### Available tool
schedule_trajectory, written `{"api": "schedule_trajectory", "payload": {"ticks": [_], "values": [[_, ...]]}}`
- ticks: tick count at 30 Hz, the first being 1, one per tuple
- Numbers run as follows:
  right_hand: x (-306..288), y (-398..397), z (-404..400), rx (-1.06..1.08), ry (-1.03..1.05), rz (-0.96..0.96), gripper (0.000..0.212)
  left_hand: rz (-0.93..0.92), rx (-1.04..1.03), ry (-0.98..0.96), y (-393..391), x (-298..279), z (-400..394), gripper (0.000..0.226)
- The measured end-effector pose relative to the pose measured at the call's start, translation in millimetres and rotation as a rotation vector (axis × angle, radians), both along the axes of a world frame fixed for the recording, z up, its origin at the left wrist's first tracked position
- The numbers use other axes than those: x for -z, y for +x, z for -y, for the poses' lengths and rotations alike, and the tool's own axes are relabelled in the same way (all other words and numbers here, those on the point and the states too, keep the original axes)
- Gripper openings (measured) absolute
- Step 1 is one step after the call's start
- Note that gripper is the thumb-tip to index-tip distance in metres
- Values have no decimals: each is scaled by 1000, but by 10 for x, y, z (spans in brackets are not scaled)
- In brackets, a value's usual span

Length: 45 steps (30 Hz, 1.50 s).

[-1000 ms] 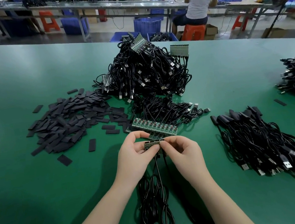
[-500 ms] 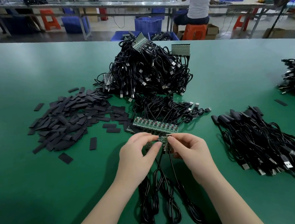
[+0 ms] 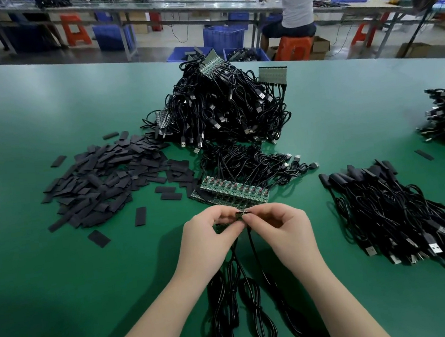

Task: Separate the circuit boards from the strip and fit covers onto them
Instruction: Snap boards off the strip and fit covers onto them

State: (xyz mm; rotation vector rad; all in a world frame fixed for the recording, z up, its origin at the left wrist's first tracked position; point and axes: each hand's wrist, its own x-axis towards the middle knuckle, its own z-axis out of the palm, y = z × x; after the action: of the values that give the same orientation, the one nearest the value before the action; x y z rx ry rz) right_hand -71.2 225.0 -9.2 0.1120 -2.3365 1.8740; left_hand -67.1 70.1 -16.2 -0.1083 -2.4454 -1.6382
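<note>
Snapping one board off the strip, held just above the green table.

Your left hand (image 3: 210,239) and right hand (image 3: 281,231) both have thumb and forefinger curled tight, pinching the short piece of circuit-board strip (image 3: 241,213) on either side of a break line; how many boards remain on it is hidden by your fingers. Keep each pinch right beside the score and bend evenly, so the cables (image 3: 246,290) hanging toward you do not tug the solder joints. The next full strip (image 3: 235,191) lies just beyond your hands. The black covers (image 3: 101,182) sit in a loose heap to your left, and the finished, covered cables (image 3: 392,210) are piled to your right.
</note>
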Motion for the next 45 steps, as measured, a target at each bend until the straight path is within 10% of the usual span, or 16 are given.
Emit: {"api": "schedule_trajectory", "payload": {"ticks": [45], "values": [[89,57,150,145,246,-156,17,75,-70,33,11,67,-95,21]]}}
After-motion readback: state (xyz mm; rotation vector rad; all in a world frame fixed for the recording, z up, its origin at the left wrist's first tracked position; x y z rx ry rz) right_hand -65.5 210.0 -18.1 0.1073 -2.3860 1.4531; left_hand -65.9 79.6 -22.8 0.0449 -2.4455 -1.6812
